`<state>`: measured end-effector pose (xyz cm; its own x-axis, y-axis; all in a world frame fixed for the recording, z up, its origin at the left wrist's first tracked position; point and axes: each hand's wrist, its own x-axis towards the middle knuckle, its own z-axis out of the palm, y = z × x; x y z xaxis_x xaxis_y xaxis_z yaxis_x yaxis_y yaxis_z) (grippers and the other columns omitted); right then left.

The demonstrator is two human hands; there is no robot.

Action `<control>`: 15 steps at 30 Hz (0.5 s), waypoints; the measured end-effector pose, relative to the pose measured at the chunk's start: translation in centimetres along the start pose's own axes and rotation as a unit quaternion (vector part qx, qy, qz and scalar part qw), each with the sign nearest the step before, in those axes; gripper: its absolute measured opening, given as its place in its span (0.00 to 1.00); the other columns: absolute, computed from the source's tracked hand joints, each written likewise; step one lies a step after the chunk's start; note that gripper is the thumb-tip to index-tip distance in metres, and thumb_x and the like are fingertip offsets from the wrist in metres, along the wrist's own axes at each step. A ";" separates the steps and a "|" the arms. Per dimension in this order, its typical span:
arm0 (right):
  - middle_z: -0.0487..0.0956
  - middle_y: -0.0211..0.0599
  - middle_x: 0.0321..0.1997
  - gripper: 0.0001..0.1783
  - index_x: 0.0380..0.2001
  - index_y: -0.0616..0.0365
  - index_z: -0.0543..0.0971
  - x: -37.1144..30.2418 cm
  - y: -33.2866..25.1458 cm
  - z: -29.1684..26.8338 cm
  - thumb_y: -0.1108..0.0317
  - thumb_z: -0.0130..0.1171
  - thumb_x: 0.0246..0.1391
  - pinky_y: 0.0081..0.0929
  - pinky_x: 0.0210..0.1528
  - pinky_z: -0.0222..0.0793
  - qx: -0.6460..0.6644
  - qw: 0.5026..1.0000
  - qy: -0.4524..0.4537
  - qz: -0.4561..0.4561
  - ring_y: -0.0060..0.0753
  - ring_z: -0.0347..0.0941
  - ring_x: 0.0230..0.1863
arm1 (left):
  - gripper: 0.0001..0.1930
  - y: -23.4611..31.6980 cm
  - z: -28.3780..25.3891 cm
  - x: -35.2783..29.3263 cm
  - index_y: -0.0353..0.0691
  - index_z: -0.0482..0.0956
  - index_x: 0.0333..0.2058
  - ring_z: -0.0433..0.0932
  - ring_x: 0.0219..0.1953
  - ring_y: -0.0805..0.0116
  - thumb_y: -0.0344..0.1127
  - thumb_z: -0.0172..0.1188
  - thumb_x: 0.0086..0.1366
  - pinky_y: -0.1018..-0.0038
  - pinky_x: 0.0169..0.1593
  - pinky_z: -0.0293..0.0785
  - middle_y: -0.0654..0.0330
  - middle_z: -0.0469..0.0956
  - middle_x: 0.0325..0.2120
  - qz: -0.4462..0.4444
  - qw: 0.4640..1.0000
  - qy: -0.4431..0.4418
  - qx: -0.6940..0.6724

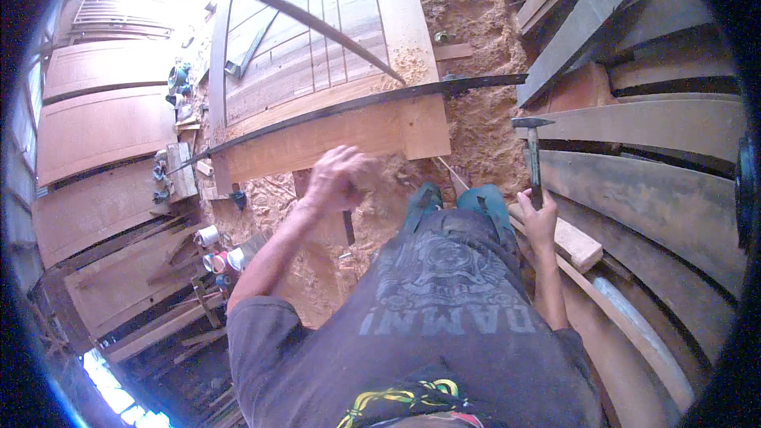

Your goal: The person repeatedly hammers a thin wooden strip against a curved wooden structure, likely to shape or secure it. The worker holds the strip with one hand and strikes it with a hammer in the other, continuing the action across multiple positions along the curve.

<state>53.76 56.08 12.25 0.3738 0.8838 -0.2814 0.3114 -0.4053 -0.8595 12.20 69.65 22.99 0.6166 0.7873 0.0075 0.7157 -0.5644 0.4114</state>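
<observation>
My right hand [539, 214] is closed round the handle of a hammer [533, 154], which stands head up to the right of my legs. My left hand [337, 178] hovers near the front edge of a wooden door panel [317, 143]; its fingers are blurred, and I cannot make out anything in them. Along that edge, a long dark metal bar [317, 115] spans the panel and sticks out past both sides. A narrow wooden stick [329, 32] slants over the panel's face, with a try square [254, 46] to its left. Wood shavings [412, 59] lie near the right corner.
Long boards [642, 182] are stacked on my right, with a short wood block [579, 244] beside them. Several cans [218, 260] stand on the left, and large wooden panels [107, 127] line that side. Sawdust [476, 32] covers the ground around my feet.
</observation>
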 end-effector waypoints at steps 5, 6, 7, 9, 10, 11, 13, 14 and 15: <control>0.77 0.23 0.22 0.07 0.32 0.56 0.80 0.8 -2.0 -0.7 0.68 0.68 0.59 0.24 0.25 0.66 0.140 0.986 0.047 0.077 0.18 0.70 0.22 | 0.13 9.2 2.9 12.2 0.45 0.81 0.43 0.82 0.48 0.53 0.36 0.65 0.58 0.62 0.50 0.80 0.53 0.81 0.46 0.188 0.974 0.072 -0.103; 0.76 0.22 0.21 0.07 0.32 0.56 0.80 1.0 -2.6 -1.0 0.68 0.68 0.60 0.24 0.24 0.64 0.185 0.975 0.053 0.106 0.17 0.69 0.21 | 0.14 10.8 3.0 15.0 0.45 0.80 0.44 0.83 0.47 0.54 0.36 0.64 0.59 0.62 0.48 0.80 0.54 0.81 0.44 0.194 0.976 0.053 -0.083; 0.73 0.19 0.20 0.08 0.31 0.56 0.80 1.3 -3.7 -1.7 0.65 0.68 0.60 0.24 0.21 0.60 0.155 0.981 0.040 0.105 0.15 0.66 0.19 | 0.14 11.9 3.2 17.0 0.46 0.79 0.45 0.83 0.45 0.55 0.35 0.62 0.60 0.62 0.47 0.79 0.56 0.82 0.42 0.188 0.979 0.037 -0.063; 0.72 0.19 0.20 0.10 0.31 0.56 0.80 2.1 -3.2 -2.6 0.64 0.69 0.59 0.22 0.21 0.58 0.102 0.988 0.058 0.100 0.15 0.65 0.18 | 0.15 11.9 5.1 20.4 0.46 0.76 0.43 0.82 0.41 0.55 0.36 0.64 0.56 0.59 0.42 0.78 0.58 0.79 0.35 0.212 0.975 0.054 -0.045; 0.72 0.19 0.20 0.10 0.31 0.56 0.80 2.2 -2.7 -3.0 0.63 0.70 0.59 0.22 0.21 0.57 0.076 0.990 0.070 0.099 0.15 0.64 0.18 | 0.16 11.5 6.0 21.8 0.46 0.75 0.42 0.82 0.38 0.55 0.37 0.65 0.54 0.58 0.40 0.77 0.59 0.78 0.31 0.225 0.972 0.060 -0.038; 0.72 0.19 0.20 0.11 0.31 0.56 0.80 2.4 -1.1 -3.1 0.62 0.71 0.58 0.20 0.21 0.56 0.099 0.986 0.097 0.090 0.14 0.63 0.18 | 0.13 11.1 7.1 22.8 0.46 0.75 0.40 0.82 0.37 0.53 0.36 0.64 0.56 0.57 0.40 0.76 0.58 0.78 0.30 0.227 0.968 0.090 -0.056; 0.73 0.20 0.21 0.11 0.31 0.57 0.80 2.3 -1.2 -3.8 0.62 0.70 0.58 0.20 0.22 0.56 0.110 0.981 0.092 0.128 0.14 0.63 0.18 | 0.13 9.5 8.8 24.1 0.46 0.75 0.40 0.82 0.37 0.53 0.36 0.64 0.57 0.56 0.39 0.76 0.58 0.78 0.29 0.203 0.974 0.088 -0.052; 0.73 0.20 0.21 0.11 0.31 0.57 0.80 2.1 -1.2 -4.1 0.62 0.70 0.58 0.20 0.22 0.57 0.114 0.979 0.088 0.147 0.14 0.63 0.19 | 0.13 8.8 9.4 24.5 0.46 0.75 0.41 0.82 0.37 0.52 0.36 0.64 0.57 0.56 0.39 0.76 0.58 0.78 0.29 0.190 0.977 0.087 -0.051; 0.72 0.19 0.20 0.12 0.30 0.55 0.79 2.1 -0.2 -4.2 0.62 0.70 0.59 0.20 0.21 0.56 0.108 0.980 0.096 0.135 0.14 0.62 0.18 | 0.13 8.4 9.6 24.8 0.46 0.75 0.41 0.82 0.38 0.51 0.35 0.64 0.57 0.56 0.40 0.76 0.58 0.79 0.31 0.165 0.981 0.079 -0.060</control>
<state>58.13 57.09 13.60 0.5815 0.6823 -0.4431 -0.0061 -0.5410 -0.8410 36.69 82.07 17.85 0.7426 0.6012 0.2952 0.4364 -0.7686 0.4677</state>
